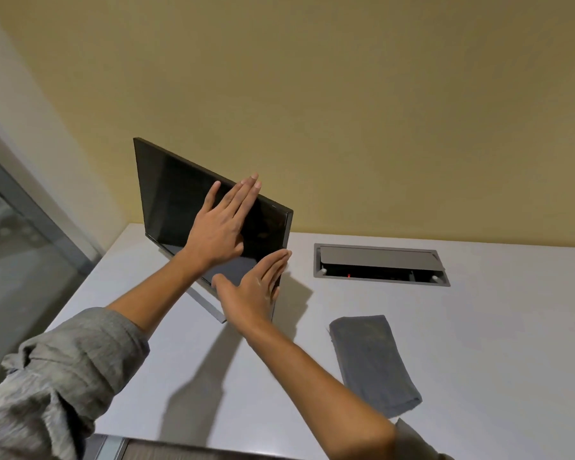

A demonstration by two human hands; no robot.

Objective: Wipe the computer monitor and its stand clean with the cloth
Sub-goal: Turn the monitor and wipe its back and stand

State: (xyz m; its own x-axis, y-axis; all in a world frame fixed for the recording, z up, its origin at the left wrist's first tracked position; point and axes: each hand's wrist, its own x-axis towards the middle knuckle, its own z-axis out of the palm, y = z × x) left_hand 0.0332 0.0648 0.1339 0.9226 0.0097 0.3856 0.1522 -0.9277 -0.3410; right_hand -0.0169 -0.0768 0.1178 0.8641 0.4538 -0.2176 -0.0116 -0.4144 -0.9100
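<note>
Fingers [251,187] flat on monitor [166,194] | cloth [372,360] on desk [478,327] (white) | yellow wall [346,94]

The monitor [180,197] is showing a glossy black screen with a black frame, right under the left hand's fingers [246,190]. Its stand [206,302] is gleaming silver-grey below the right hand's fingers [276,267]. Right of those fingers, the cloth [372,360] is lying plain dark grey on the pale grey-white bench [478,343]. Beyond, a grey cable hatch [379,263] is glowing one tiny red dot. The wall [346,94] is looking mustard yellow, the sleeve [63,366] heathered grey.
</note>
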